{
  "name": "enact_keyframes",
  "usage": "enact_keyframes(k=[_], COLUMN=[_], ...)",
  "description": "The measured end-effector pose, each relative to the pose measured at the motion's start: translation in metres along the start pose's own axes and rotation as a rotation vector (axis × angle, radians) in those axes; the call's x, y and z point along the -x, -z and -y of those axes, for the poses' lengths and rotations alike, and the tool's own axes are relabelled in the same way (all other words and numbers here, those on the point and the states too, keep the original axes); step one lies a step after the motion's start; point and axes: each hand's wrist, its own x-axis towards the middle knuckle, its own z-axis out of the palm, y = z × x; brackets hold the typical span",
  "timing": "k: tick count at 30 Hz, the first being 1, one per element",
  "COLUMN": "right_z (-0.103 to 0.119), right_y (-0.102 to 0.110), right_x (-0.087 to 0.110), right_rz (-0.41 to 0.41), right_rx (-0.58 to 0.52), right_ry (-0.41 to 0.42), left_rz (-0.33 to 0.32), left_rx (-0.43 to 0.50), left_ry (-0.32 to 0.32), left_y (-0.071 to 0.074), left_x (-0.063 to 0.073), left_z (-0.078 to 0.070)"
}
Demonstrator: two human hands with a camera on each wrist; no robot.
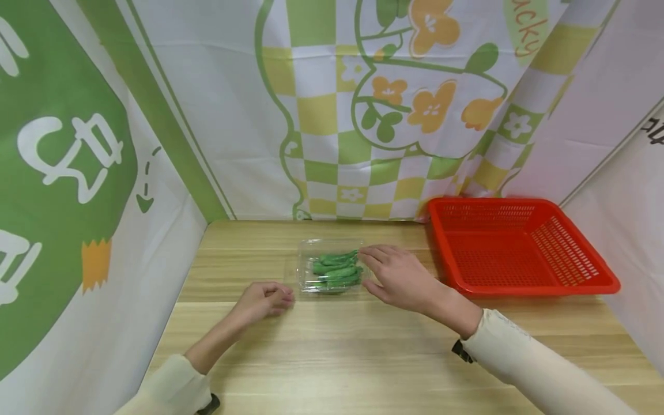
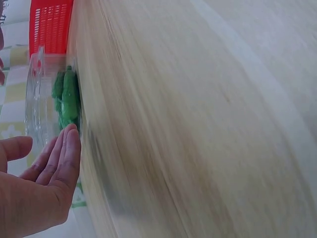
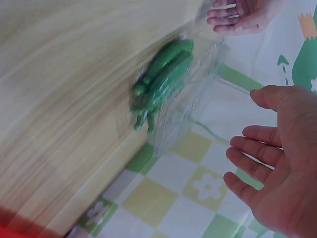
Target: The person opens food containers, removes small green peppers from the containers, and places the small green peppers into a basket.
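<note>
A clear plastic box [image 1: 306, 262] lies on the wooden table, with several green peppers [image 1: 338, 270] inside it. My left hand [image 1: 263, 301] is just off the box's near left corner; in the left wrist view its fingers [image 2: 62, 156] are nearly straight and hold nothing. At the right side of the box is my right hand [image 1: 402, 278], fingertips close to the edge. The right wrist view shows that hand [image 3: 282, 158] with fingers spread, apart from the box and holding nothing. Whether the box's lid is fastened cannot be made out.
A red plastic basket [image 1: 534, 290] with perforated sides stands at the back right of the wooden table [image 1: 332, 357]. Behind the table hangs a printed cloth [image 1: 321, 115] with green and yellow checks, and white and green panels flank both sides.
</note>
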Motion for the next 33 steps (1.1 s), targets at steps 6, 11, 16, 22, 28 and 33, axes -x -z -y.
enact_keyframes(k=[6,11,16,22,28,33], right_z=[0.012,0.022,0.029,0.037,0.045,0.050], right_y=[-0.009,-0.015,-0.022,-0.031,-0.040,-0.046], right_x=[-0.014,-0.025,-0.034,-0.045,-0.055,-0.062], right_rz=[-0.012,-0.001,0.024,0.048,0.066,0.081], right_rx=[-0.018,-0.001,0.011,-0.019,-0.030,-0.027], right_ry=[0.064,0.096,0.120,0.142,0.163,0.164], left_rz=[0.027,0.049,0.081,0.102,0.116,0.131], left_rx=[0.044,0.106,0.172,0.224,0.244,0.247], left_ry=[0.011,0.031,0.055,0.076,0.078,0.073], left_y=[-0.005,-0.007,-0.008,-0.009,-0.010,-0.011], left_x=[-0.001,-0.004,-0.005,-0.007,-0.009,-0.010], left_z=[-0.002,-0.002,-0.002,-0.001,0.002,0.002])
